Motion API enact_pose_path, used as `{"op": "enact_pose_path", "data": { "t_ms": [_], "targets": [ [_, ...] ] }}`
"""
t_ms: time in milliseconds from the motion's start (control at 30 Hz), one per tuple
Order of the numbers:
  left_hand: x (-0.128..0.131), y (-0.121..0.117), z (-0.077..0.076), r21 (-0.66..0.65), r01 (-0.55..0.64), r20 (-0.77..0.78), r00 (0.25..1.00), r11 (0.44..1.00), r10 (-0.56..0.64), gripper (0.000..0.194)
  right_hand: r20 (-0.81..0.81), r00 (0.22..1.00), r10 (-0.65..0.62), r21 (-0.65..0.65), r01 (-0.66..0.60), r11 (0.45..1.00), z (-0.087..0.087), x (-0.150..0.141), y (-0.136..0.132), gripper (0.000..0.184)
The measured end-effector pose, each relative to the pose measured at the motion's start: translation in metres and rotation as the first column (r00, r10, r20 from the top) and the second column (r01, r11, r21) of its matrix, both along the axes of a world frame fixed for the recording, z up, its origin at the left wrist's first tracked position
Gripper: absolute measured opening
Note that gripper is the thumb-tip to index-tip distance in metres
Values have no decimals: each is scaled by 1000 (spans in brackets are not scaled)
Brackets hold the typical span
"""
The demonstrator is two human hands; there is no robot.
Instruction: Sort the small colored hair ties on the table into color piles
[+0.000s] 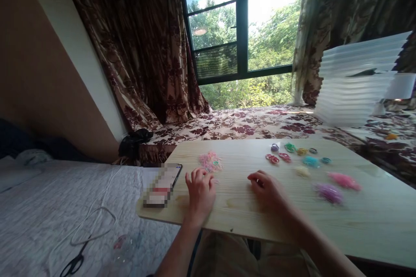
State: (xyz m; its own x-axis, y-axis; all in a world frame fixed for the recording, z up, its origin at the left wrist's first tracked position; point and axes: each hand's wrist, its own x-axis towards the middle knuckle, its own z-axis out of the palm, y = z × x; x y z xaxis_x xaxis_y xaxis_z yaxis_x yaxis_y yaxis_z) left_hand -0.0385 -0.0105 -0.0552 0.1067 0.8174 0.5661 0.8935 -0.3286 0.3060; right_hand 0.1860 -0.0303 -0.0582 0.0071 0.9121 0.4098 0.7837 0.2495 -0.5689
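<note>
both hands flat on the wooden board (247,216); left hand (199,192) spread empty beside the mixed rubber bands (210,161); right hand (269,190) pinching, contents unclear; sorting underway, fine pinch needed.

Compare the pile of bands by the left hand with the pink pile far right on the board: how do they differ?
The mixed pile holds pale pink bands with some green; the pink pile is a single stronger pink. The mixed pile lies just beyond the left hand, near the phone; the pink pile lies well past the right hand. Both sit loose on the wooden board, untouched.
</note>
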Motion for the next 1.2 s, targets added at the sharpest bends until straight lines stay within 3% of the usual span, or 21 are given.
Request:
{"op": "enact_pose_path", "data": {
  "t_ms": [367,967,1200],
  "targets": [
    [-3,5,-8,15,-20,28,999,1000,19,12,19,1000,-10,-38,11,999,2,-2,-3,26],
    [-3,6,-9,23,-27,2,1000,999,26,11,45,999,9,2,-9,1000,1,-1,-3,28],
    [-5,6,-9,28,44,-1,999,999,-44,12,39,999,6,-4,-6,1000,2,-2,-3,27]
  ]
}}
